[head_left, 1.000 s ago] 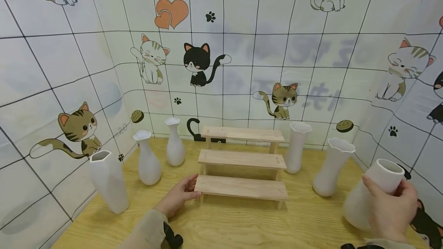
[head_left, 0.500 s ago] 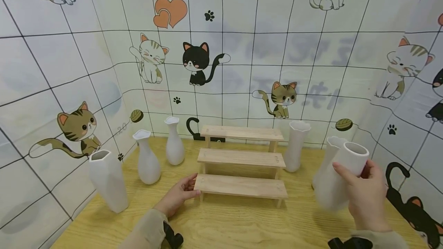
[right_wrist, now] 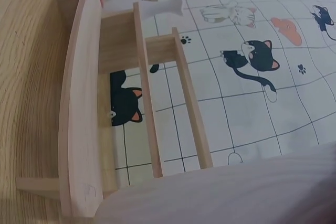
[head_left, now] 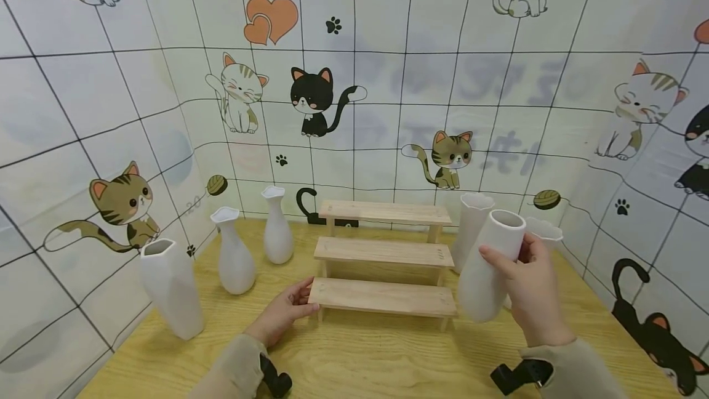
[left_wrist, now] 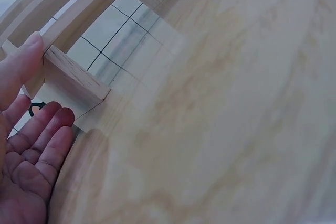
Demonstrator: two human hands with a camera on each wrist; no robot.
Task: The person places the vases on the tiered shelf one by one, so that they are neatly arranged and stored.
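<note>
My right hand grips a smooth white vase near its round mouth. The vase is tilted and held above the table, just right of a three-step wooden display stand. Its pale side fills the bottom of the right wrist view. My left hand holds the left end of the stand's lowest step. In the left wrist view, the thumb of that hand lies on the board and the other fingers curl beside the leg. The stand's steps show from the right side in the right wrist view.
A faceted white vase and two slim ruffled-rim vases stand on the left. Two ruffled vases stand on the right, partly behind the held one. Cat-printed walls enclose the wooden table.
My right hand has carried the white vase leftward from the table's right side, toward the stand. My left hand stays at the stand's left end.
</note>
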